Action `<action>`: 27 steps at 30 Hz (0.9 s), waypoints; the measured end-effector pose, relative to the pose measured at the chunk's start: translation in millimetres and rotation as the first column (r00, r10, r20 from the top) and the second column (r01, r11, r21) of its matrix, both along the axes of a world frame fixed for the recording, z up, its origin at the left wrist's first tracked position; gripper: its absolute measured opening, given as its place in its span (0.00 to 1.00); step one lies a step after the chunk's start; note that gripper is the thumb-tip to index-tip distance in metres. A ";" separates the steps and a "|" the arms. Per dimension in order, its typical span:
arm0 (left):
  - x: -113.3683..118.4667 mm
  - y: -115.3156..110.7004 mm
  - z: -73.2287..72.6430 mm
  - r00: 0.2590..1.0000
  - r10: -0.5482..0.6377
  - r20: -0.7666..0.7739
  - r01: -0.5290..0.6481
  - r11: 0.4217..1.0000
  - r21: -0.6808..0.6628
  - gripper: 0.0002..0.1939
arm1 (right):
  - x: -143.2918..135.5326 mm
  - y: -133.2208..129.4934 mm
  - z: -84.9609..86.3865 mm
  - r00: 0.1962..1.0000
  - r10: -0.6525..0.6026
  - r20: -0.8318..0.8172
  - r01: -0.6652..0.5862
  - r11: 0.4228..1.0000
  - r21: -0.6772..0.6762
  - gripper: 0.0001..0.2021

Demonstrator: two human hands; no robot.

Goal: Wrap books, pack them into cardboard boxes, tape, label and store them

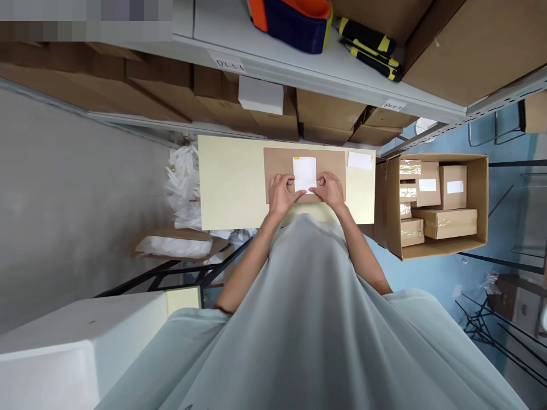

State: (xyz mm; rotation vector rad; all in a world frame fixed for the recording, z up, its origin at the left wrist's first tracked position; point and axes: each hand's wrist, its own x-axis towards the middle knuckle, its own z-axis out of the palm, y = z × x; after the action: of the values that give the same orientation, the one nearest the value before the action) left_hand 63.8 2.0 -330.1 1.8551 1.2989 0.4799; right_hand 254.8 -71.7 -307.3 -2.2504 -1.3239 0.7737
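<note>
A white label (305, 173) with a small yellow mark at its top left corner is over a flat brown cardboard piece (277, 161). My left hand (281, 193) pinches the label's lower left side between thumb and fingers. At the lower right side, my right hand (330, 188) grips it the same way. Whether the label lies flat on the cardboard or is slightly raised, I cannot tell. A second white slip (359, 160), also with a yellow mark, lies to the right on the pale yellow table (231, 182).
An open carton (481, 199) with several small boxes stands right of the table. Clear plastic bags (183, 176) hang at the left. Above, a shelf (290, 62) holds cutter knives (370, 48), a blue and orange tool (294, 25) and cartons. A white bin (85, 336) stands lower left.
</note>
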 end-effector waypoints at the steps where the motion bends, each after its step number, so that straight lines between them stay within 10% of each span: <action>1: 0.6 -0.6 0.0 1.000 0.004 -0.011 -0.004 1.000 0.006 0.19 | -1.3 1.4 -1.7 1.000 -0.018 0.009 0.018 1.000 -0.008 0.12; 8: 15.0 3.4 -0.1 0.983 0.183 0.020 -0.183 0.983 0.007 0.28 | -22.4 12.8 -0.5 0.982 -0.153 0.110 0.158 0.987 -0.042 0.16; 17: 23.9 12.7 14.2 0.886 -0.410 -0.218 0.441 0.890 0.116 0.36 | -17.6 22.9 2.2 0.932 0.320 0.169 -0.325 0.946 0.001 0.31; 27: 13.0 33.1 10.5 0.869 -0.360 -0.340 0.408 0.909 0.079 0.38 | -21.7 -8.3 -15.0 0.916 0.303 0.264 -0.301 0.953 -0.049 0.31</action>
State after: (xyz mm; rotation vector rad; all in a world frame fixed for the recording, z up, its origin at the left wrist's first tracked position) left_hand 76.8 35.1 -319.6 2.3244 1.0668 0.0613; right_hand 233.0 -80.1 -322.3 -2.2451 -1.8317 0.5824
